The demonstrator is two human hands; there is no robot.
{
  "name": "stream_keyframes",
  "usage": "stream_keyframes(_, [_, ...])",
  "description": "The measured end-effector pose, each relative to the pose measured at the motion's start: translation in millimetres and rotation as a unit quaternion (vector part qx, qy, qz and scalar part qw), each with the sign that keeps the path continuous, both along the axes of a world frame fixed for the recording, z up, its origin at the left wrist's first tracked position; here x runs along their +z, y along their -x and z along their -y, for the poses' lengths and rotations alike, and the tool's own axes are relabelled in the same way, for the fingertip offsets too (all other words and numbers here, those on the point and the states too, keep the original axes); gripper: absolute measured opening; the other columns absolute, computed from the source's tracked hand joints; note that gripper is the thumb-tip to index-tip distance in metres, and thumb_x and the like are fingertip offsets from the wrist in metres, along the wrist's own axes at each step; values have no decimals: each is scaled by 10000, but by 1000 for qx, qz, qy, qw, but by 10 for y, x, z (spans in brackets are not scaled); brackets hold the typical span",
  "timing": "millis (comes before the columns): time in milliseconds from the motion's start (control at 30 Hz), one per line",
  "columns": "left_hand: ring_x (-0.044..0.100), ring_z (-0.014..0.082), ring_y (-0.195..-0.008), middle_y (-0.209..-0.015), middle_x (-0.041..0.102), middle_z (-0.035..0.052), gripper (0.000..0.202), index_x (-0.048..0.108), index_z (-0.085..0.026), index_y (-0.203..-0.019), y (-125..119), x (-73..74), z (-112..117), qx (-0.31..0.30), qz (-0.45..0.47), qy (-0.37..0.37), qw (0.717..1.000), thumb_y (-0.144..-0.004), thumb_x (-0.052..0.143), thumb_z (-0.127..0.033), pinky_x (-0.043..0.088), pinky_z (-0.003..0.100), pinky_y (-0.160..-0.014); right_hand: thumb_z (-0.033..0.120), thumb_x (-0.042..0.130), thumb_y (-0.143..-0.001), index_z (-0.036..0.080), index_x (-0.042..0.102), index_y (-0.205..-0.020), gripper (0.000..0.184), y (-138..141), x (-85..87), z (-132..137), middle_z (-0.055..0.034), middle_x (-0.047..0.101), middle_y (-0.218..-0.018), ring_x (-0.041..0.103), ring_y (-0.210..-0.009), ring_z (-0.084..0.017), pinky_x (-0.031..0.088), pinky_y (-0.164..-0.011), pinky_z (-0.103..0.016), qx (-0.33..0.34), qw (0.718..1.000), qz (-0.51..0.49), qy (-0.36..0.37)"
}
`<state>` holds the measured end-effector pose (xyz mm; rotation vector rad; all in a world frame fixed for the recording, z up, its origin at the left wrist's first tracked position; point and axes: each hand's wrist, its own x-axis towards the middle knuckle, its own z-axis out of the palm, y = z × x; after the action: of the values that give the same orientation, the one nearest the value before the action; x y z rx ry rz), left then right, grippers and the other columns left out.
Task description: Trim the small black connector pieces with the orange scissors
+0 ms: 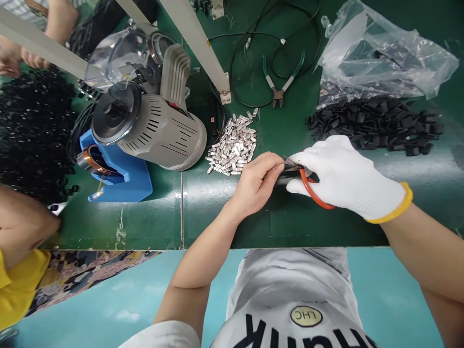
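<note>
My bare left hand (pixel 258 182) is closed in a pinch over the green table, and the small piece between its thumb and finger is mostly hidden. My right hand (pixel 344 176), in a white glove with a yellow cuff, is closed around red-handled pliers (pixel 312 189). The pliers' jaws meet the left fingertips, where a thin dark end shows. Left of my left hand lies a heap of small silvery metal connectors (pixel 234 145). Beyond my right hand spreads a pile of black plastic pieces (pixel 377 125).
Green-handled cutters (pixel 278 94) lie at the back near a looped black cable (pixel 235 79). A clear plastic bag (pixel 384 58) sits back right. A grey machine (pixel 163 130) and a blue tape dispenser (pixel 134 181) stand left, beside a black heap (pixel 32 130) and a co-worker's arm (pixel 25 217).
</note>
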<state>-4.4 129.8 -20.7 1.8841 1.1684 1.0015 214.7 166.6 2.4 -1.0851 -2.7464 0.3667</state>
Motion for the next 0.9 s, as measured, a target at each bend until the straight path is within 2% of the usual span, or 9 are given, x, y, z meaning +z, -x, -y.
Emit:
stream_keyframes(433, [545,165,-766,-791,592,44,253,618,-198,-901,7,-1,7,12,-3,0,1000,-1043,483,-358,450,307,-742,591,551,-953,163,691,-1103,475,21,29,16,-91,707,-819,586,-795,-265,259,-833,-385,-10,1000,12,9])
stream_keyframes(633, [563,165,-788,-793,597,44,242,610,-196,-897,-26,-26,33,17,13,0,1000,-1044,481,-338,455,301,-761,566,559,-959,171,678,-994,415,13,31,-3,-81,686,-787,560,-776,-238,250,-826,-377,1,1000,20,13])
stream_keyframes(733, [561,163,-789,-803,598,44,230,606,-195,-902,-39,-29,43,15,24,-1,1000,-1044,480,-324,458,303,-770,528,585,-953,171,687,-987,373,12,8,-10,-67,668,-753,539,-751,-225,249,-812,-373,7,1000,7,0])
stream_keyframes(900, [567,161,-804,-830,606,51,236,612,-188,-911,-43,-32,59,30,47,18,998,-1043,485,-337,464,304,-773,528,560,-972,179,666,-866,380,19,-49,-7,-46,605,-666,472,-673,-189,233,-768,-362,15,1000,1,-27])
